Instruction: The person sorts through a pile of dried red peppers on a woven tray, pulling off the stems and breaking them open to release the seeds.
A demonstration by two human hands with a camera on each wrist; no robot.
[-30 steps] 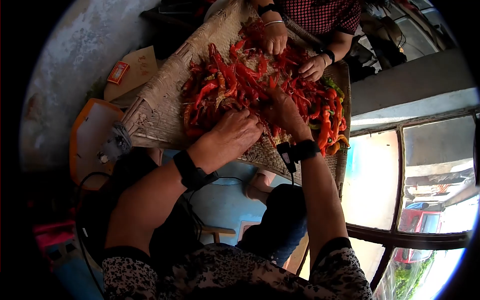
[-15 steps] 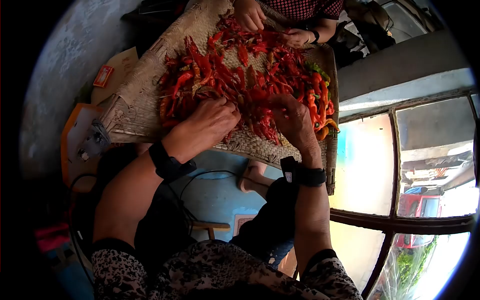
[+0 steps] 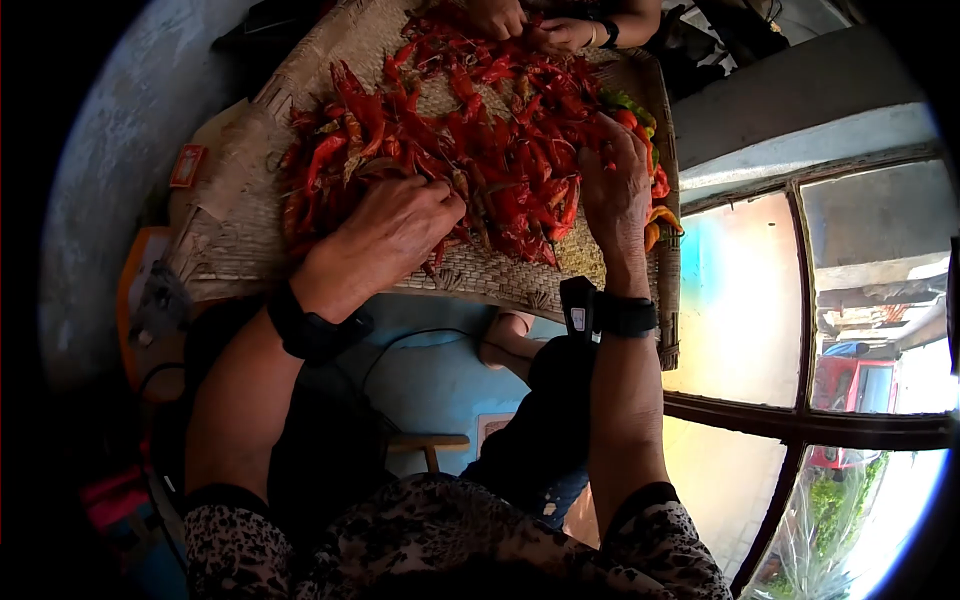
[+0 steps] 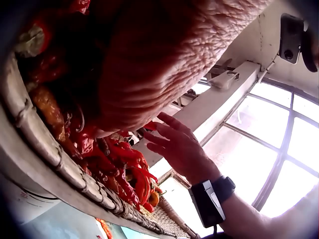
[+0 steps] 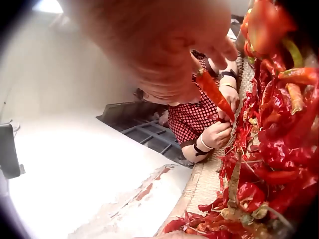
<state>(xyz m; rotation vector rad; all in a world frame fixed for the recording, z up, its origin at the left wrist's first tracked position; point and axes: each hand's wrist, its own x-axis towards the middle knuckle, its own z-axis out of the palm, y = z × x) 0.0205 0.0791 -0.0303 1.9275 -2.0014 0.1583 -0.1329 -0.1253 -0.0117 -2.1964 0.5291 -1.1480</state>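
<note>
Red chili peppers (image 3: 500,170), many wrinkled, lie heaped in a woven bamboo tray (image 3: 240,230). My left hand (image 3: 390,230) is down in the heap near the tray's front edge, back of the hand up and fingers curled. Its fingertips are hidden among the peppers, so I cannot tell what they hold. Over the right part of the heap is my right hand (image 3: 617,190). It pinches one slim red chili pepper (image 5: 215,94), which hangs tip down from its fingers in the right wrist view. Fresher orange peppers (image 3: 655,225) and green ones lie just beyond it.
Another person's hands (image 3: 530,28) work at the tray's far side. To the right runs a wall with a framed window (image 3: 800,300). An orange-rimmed container (image 3: 135,290) stands left of the tray, and a wooden stool (image 3: 430,443) is below.
My right hand has lifted out of the middle of the heap and moved right, now with a chili pepper. My left hand stays in the heap. The other person's hands have come together.
</note>
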